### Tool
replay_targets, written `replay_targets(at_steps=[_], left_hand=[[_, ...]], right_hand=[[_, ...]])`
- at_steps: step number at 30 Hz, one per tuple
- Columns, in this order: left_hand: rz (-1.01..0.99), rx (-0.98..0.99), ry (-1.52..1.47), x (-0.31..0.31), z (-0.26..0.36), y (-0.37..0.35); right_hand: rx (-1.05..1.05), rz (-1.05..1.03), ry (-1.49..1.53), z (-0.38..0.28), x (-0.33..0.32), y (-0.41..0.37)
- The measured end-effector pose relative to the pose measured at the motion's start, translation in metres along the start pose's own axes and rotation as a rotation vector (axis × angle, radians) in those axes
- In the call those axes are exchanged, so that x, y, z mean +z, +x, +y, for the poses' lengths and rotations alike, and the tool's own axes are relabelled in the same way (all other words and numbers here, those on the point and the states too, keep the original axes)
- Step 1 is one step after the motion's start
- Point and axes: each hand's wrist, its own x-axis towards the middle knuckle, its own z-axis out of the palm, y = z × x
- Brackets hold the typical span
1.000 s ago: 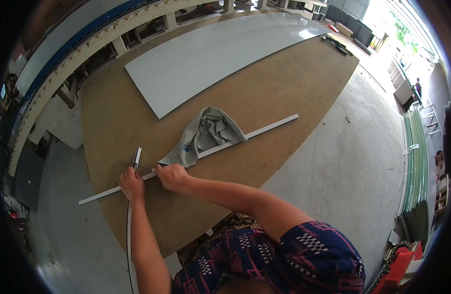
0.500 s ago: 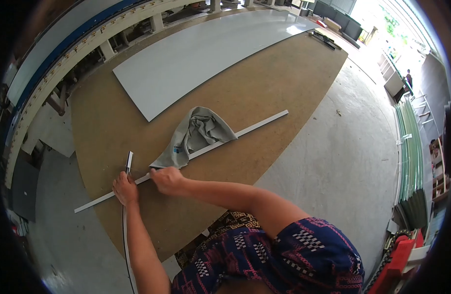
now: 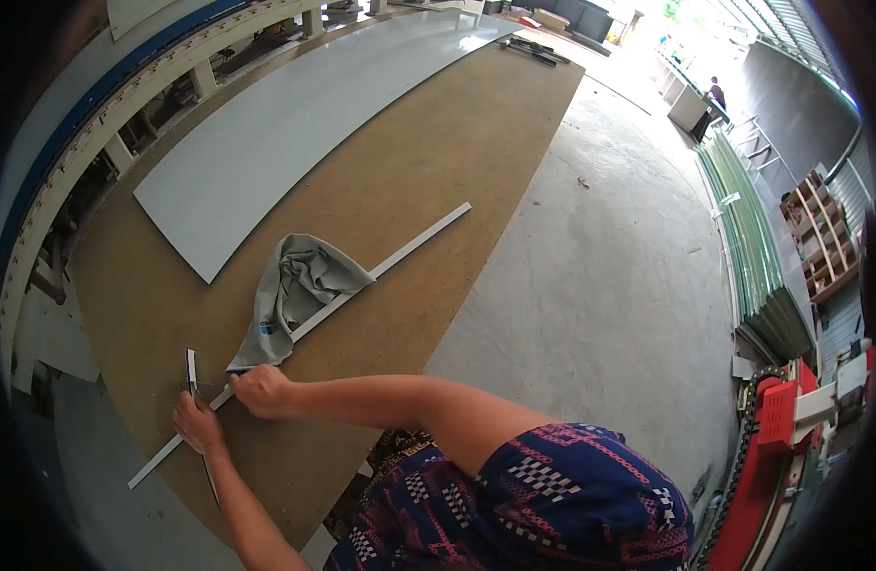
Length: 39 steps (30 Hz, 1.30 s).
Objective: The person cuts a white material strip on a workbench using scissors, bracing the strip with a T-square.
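Observation:
A long thin white strip [image 3: 424,238] lies diagonally over the brown board [image 3: 381,171]. Draped across its middle is a grey cloth [image 3: 314,271], whose lower corner reaches my right hand [image 3: 260,390]. That hand is closed at the cloth's corner, by the strip; what its fingers pinch is too small to make out. To its left, my left hand [image 3: 198,422] is closed around a narrow black-and-white strip [image 3: 192,366], which sticks up past the fingers and crosses the long white strip. A thin dark length trails below that hand.
A large pale panel [image 3: 295,124] covers the board's far left part. Dark tools [image 3: 533,49] lie at its far end. Stacked green-edged sheets [image 3: 747,247] and a red machine [image 3: 780,409] stand at right. A person [image 3: 716,92] is far back.
The view has turned, so the board, cloth and strips appear farther left and lower. Both hands remain near the crossing strips, in much the same positions relative to them.

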Motion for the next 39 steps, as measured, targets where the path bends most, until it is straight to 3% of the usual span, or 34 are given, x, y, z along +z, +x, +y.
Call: replay_targets(at_steps=[5, 8, 12, 14, 16, 18, 20, 22, 24, 29, 39], left_hand=[[-0.054, -0.007, 0.003, 0.000, -0.001, 0.002], [0.010, 0.030, -0.009, 0.010, -0.008, 0.002], [0.042, 0.004, -0.095, 0.022, -0.015, 0.000], [0.015, -0.078, -0.056, -0.004, 0.003, -0.001], [0.045, -0.042, -0.115, 0.000, -0.004, 0.000], [0.066, 0.015, -0.099, 0.004, -0.009, 0.000], [0.103, 0.004, -0.075, 0.009, -0.008, 0.000], [0.075, -0.013, -0.061, -0.001, -0.006, -0.001], [0.068, -0.038, -0.068, -0.006, -0.004, -0.001], [-0.012, -0.087, -0.100, -0.007, -0.001, 0.000], [0.007, -0.083, -0.055, -0.005, 0.000, -0.002]], right_hand=[[-0.070, 0.128, 0.046, -0.001, 0.026, 0.024], [-0.049, 0.046, -0.019, -0.002, 0.009, 0.005], [0.065, -0.209, -0.068, 0.002, -0.026, -0.020], [-0.029, -0.049, -0.133, 0.019, -0.006, -0.030], [-0.050, -0.097, -0.307, 0.011, -0.009, -0.023], [-0.478, 0.675, -0.622, 0.035, 0.045, -0.003], [-0.203, 0.185, -0.334, 0.007, 0.026, 0.020], [-0.136, 0.132, -0.129, 0.003, 0.025, 0.030], [-0.098, 0.055, -0.124, -0.005, 0.003, 0.017], [-0.050, -0.072, -0.120, 0.015, -0.036, -0.049], [-0.010, -0.009, -0.054, 0.006, -0.005, -0.012]])
